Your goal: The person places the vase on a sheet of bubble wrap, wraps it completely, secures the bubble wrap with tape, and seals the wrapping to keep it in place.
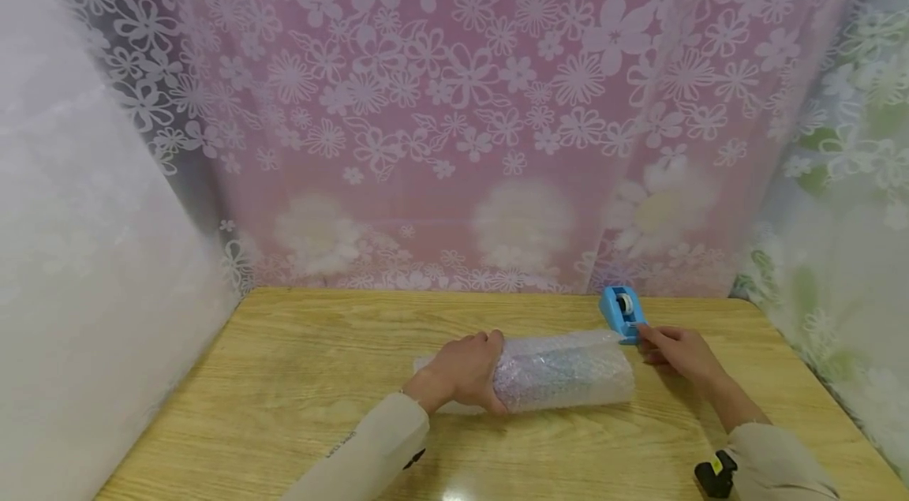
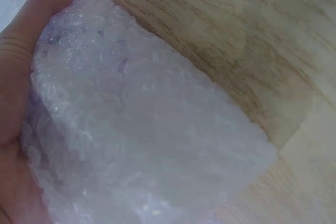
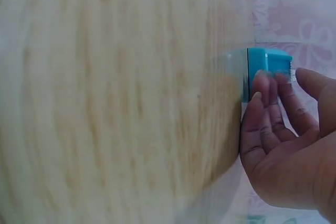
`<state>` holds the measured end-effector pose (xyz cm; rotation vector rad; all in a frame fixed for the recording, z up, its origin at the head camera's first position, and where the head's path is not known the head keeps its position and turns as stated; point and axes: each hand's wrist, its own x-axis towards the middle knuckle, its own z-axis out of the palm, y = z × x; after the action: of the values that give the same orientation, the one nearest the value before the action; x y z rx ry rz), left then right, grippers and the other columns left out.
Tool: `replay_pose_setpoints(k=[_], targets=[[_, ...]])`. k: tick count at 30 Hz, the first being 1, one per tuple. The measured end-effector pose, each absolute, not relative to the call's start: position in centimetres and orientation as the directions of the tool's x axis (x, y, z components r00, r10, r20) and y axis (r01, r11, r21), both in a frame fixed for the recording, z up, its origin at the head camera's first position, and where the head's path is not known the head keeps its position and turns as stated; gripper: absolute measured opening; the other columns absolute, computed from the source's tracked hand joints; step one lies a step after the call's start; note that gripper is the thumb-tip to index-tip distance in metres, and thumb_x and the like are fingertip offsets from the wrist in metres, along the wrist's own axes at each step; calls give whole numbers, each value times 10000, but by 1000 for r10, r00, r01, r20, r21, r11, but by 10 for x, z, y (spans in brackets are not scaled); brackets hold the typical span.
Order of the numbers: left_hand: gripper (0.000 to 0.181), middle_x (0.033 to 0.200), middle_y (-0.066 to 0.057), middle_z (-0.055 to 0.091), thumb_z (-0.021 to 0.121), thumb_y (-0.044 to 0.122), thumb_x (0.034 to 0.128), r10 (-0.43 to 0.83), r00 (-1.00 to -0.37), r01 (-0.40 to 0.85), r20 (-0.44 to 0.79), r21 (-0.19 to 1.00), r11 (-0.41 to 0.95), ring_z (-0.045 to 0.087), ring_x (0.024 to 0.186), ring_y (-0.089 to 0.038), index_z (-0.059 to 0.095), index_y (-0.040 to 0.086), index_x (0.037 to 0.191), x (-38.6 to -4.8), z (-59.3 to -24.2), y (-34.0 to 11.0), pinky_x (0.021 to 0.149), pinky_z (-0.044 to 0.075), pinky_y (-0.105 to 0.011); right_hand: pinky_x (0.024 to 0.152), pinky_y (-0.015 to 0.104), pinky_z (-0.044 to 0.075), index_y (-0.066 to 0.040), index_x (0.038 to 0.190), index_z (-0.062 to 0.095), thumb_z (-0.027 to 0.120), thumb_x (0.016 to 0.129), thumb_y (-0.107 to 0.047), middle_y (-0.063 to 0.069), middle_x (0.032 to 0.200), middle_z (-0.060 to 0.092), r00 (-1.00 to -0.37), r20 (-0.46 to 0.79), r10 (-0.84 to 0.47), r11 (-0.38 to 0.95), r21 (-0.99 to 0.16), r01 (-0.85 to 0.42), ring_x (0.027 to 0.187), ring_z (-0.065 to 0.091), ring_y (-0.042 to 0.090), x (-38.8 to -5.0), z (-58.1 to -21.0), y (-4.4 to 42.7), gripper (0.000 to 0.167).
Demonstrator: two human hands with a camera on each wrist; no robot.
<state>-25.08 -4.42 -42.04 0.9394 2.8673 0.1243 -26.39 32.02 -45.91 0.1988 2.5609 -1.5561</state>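
A bubble-wrapped bundle (image 1: 564,371) lies lengthwise on the table, with faint purple and bluish tints showing through. My left hand (image 1: 465,371) grips its left part from above. In the left wrist view the thumb (image 2: 44,11) lies along the bubble wrap (image 2: 152,114), and most of the other fingers are out of sight. Beyond the bundle's right end stands a blue tape dispenser (image 1: 622,313) with a white roll in it. My right hand (image 1: 682,351) is at its cutting edge, thumb and fingertips apart on either side of the toothed blade in the right wrist view.
The wooden table (image 1: 305,351) reaches back to a pink flowered curtain (image 1: 454,130). Pale sheets hang at the left and right sides. A small black object with a yellow mark (image 1: 716,476) is by the right sleeve.
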Motion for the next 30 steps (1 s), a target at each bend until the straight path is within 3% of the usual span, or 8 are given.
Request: replay_pose_setpoints(k=[9, 17, 30], targets=[[825, 943, -20, 562, 804, 615, 614, 596, -796, 586, -107, 108, 803, 568, 794, -157, 473, 108, 1174, -250, -420, -43, 646, 495, -318, 682, 298, 545, 126, 1264, 507, 585, 927, -444, 7, 901, 695, -974, -218, 61, 324, -919, 226, 780, 671, 108, -267, -463, 321, 667], [817, 940, -20, 560, 797, 624, 612, 592, -799, 585, -102, 95, 805, 569, 797, -160, 467, 112, 1157, -251, -421, -44, 664, 499, -321, 731, 267, 537, 127, 1248, 512, 555, 957, -398, 38, 953, 703, -975, -220, -15, 269, -940, 208, 836, 674, 89, -267, -463, 322, 602], [813, 954, -21, 560, 803, 622, 604, 587, -804, 579, -93, 98, 809, 574, 821, -165, 468, 116, 1145, -251, -421, -43, 680, 502, -329, 734, 254, 531, 109, 1248, 505, 507, 998, -300, -22, 950, 690, -975, -217, -49, 247, -948, 199, 842, 652, 53, -267, -466, 323, 479]])
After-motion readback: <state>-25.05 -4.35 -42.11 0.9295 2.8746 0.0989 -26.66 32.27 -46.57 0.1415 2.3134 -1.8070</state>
